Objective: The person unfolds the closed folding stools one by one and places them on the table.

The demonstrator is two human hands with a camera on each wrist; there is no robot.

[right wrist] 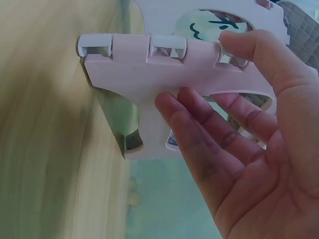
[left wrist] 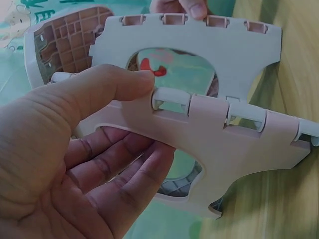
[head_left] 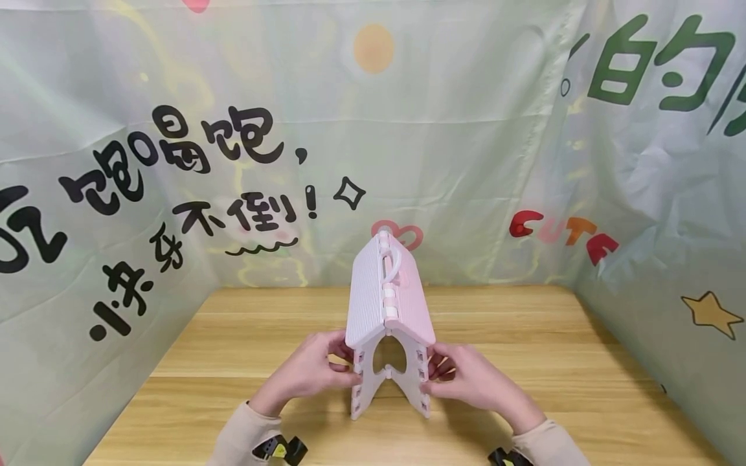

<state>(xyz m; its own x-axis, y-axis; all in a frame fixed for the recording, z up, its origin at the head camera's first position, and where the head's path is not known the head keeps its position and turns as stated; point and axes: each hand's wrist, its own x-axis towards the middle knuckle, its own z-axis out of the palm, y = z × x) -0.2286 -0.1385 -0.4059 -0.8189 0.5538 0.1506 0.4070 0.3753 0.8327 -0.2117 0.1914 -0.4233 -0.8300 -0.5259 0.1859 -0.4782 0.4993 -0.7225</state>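
Note:
A pink and white plastic folding stool (head_left: 366,294) stands half folded at the middle of the table, its seat halves sloping like a roof. A loop handle (head_left: 396,262) sticks up at the ridge. My left hand (head_left: 311,369) pinches the hinged edge of the left leg panel (left wrist: 219,127), thumb on the edge and fingers behind, at the cutout. On the other side, my right hand (head_left: 472,382) grips the right leg panel (right wrist: 129,69) likewise, thumb by a white hinge knuckle. Between the leg panels, a rounded opening (head_left: 389,355) shows the table behind.
The wood-grain table (head_left: 262,323) carries the stool. Pale printed cloth (head_left: 454,162) walls off the back and both sides. A dark wrist camera (head_left: 280,448) sits on the left sleeve, another (head_left: 508,457) on the right.

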